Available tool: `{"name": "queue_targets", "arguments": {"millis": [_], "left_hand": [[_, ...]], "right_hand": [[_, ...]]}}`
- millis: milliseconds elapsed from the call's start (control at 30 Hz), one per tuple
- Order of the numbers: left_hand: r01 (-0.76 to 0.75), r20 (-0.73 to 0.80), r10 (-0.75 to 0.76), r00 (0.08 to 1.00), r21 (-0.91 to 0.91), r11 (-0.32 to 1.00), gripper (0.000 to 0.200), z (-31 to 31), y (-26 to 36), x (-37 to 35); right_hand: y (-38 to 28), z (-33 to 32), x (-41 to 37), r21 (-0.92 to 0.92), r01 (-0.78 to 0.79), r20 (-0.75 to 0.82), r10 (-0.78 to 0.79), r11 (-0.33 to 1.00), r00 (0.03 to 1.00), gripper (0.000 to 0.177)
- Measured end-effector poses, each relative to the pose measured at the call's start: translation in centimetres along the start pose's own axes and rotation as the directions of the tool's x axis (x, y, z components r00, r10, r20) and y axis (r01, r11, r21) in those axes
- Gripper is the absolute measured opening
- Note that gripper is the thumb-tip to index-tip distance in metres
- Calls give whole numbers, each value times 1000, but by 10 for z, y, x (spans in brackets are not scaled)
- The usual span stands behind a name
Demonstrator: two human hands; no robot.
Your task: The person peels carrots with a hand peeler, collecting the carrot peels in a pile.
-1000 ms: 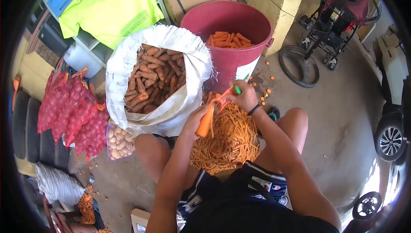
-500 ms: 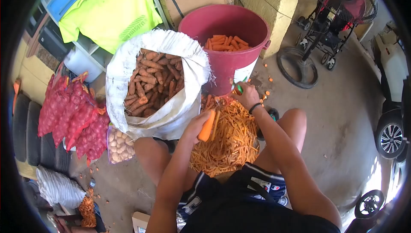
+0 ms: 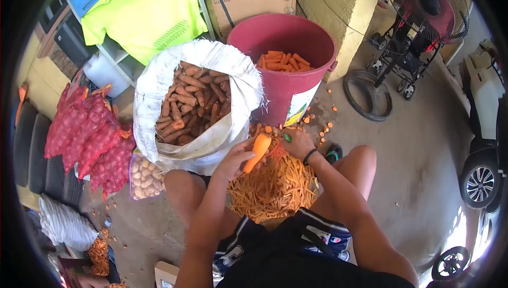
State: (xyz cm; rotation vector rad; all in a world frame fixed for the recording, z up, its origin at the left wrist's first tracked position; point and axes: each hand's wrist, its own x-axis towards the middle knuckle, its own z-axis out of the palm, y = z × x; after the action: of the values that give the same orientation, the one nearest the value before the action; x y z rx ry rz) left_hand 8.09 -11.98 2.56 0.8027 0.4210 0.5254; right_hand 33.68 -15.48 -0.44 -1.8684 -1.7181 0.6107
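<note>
In the head view, my left hand (image 3: 234,162) is closed around a bright orange peeled carrot (image 3: 257,153), held at a slant above the peelings. My right hand (image 3: 299,144), wearing a dark wristband, grips a small green-handled tool (image 3: 287,137); its working end is too small to make out. A gap separates this hand from the carrot. Between my legs lies a big heap of carrot peelings (image 3: 272,192). Unpeeled, dirty carrots (image 3: 193,102) fill an open white sack (image 3: 153,84) at the left. Behind the heap, a dark red bin (image 3: 264,95) contains peeled carrots (image 3: 284,61).
Red net bags of onions (image 3: 87,134) and a bag of potatoes (image 3: 146,177) stand left. Cut carrot ends (image 3: 323,132) litter the floor right of the bin. A fan (image 3: 423,7) and a toy car (image 3: 480,177) are at the right. Another person's limb (image 3: 90,280) shows lower left.
My right hand has come down and inward with the green-handled tool, closer to the carrot. My left hand still holds the carrot, now slightly higher. The view has shifted a little.
</note>
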Motion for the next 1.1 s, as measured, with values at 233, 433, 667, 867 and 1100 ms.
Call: {"name": "queue_targets", "arguments": {"millis": [233, 433, 667, 867, 1100], "left_hand": [[-161, -287, 371, 883, 557, 815, 36, -2, -25, 22], [-128, -310, 392, 866, 621, 773, 34, -3, -29, 28], [-142, -269, 407, 873, 657, 740, 33, -3, -29, 27], [-89, -228, 272, 935, 592, 801, 33, 15, -23, 17], [118, -347, 29, 937, 394, 912, 41, -10, -25, 13]], "right_hand": [[-37, 8, -20, 122, 85, -16, -84, 989, 996, 24], [-38, 14, -18, 74, 127, -6, -127, 989, 992, 24], [-38, 16, -17, 26, 54, 49, -55, 998, 997, 24], [40, 57, 8, -283, -48, 391, 161, 958, 906, 33], [41, 73, -15, -412, 130, 768, 267, 902, 583, 40]]}}
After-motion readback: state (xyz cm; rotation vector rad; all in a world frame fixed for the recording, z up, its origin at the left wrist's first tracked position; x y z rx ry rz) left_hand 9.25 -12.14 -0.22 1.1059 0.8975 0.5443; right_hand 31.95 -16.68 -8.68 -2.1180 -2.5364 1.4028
